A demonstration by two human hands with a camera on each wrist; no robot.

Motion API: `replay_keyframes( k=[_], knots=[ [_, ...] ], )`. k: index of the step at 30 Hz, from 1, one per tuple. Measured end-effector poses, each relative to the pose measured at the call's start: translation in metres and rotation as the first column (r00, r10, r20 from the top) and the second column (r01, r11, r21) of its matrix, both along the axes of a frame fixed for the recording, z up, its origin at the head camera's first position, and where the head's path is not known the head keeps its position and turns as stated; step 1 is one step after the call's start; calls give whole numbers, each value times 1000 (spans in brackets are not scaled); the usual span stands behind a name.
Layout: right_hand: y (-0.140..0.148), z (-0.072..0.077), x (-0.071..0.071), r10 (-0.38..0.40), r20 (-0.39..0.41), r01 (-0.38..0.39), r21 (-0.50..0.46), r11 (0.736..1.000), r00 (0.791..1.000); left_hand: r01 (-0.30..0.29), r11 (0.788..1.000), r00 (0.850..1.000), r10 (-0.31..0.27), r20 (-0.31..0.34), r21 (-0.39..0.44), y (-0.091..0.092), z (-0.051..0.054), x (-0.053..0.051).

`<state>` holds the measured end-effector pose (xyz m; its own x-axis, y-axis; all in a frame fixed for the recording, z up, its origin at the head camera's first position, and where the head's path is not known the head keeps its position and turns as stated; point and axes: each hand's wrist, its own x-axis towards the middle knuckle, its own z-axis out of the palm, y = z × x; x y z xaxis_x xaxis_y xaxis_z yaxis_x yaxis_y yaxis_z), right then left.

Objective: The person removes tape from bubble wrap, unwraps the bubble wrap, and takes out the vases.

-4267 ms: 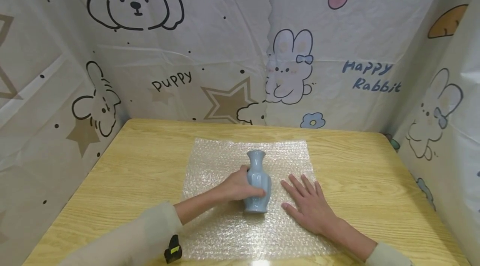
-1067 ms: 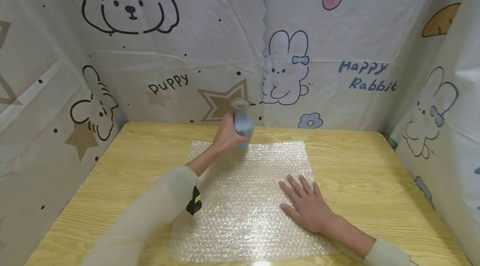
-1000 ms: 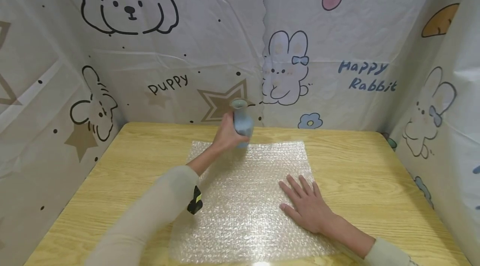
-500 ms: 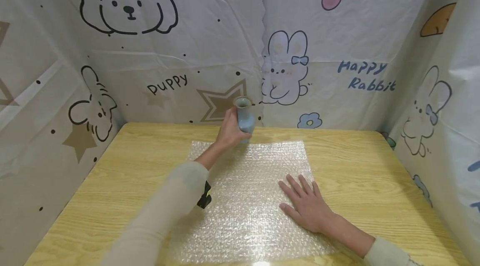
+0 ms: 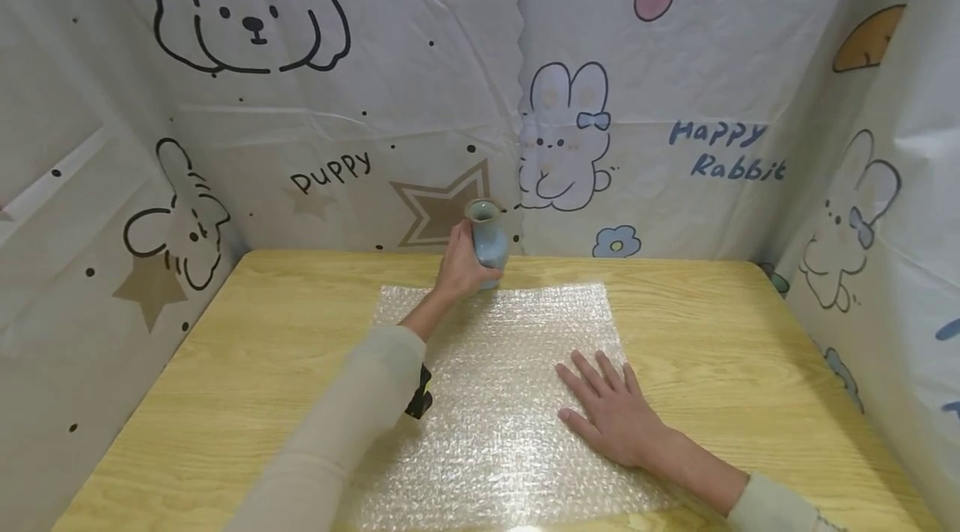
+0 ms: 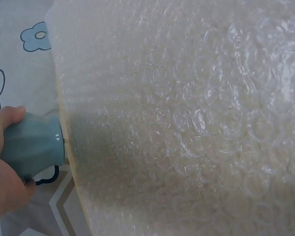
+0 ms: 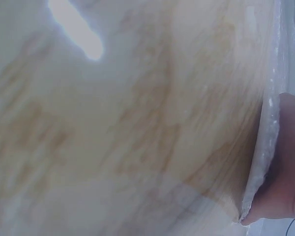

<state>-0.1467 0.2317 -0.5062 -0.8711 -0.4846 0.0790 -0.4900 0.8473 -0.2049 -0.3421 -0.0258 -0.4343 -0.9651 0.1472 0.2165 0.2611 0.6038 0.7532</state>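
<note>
My left hand grips a light blue vase at the far edge of the bubble wrap. The vase is roughly upright, its mouth visible from above. In the left wrist view the fingers curl round the vase, whose foot is beside the table edge; whether it touches the table I cannot tell. My right hand lies flat with fingers spread on the right side of the bubble wrap. The right wrist view shows part of that hand behind the raised edge of the wrap.
The bubble wrap lies spread on a yellow wood-grain table. A printed cloth hangs behind the table's far edge and along both sides. A black device with a yellow mark is strapped at my left wrist.
About four seconds ago the vase was over the middle of the bubble wrap; my left hand has carried it to the far edge and turned its mouth upward. My right hand stays put.
</note>
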Motion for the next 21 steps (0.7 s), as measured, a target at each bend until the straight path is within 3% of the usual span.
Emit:
replay_keyframes(
  k=[13,21],
  knots=[
    [0,3,0,-2,19,2,1,1000,1000,-6,1000,1000,6,-4,-13,3,-8,-7],
    [2,5,-1,0,52,0,2,1000,999,7,1000,1000,-7,27,-9,7,-9,-6]
  ],
)
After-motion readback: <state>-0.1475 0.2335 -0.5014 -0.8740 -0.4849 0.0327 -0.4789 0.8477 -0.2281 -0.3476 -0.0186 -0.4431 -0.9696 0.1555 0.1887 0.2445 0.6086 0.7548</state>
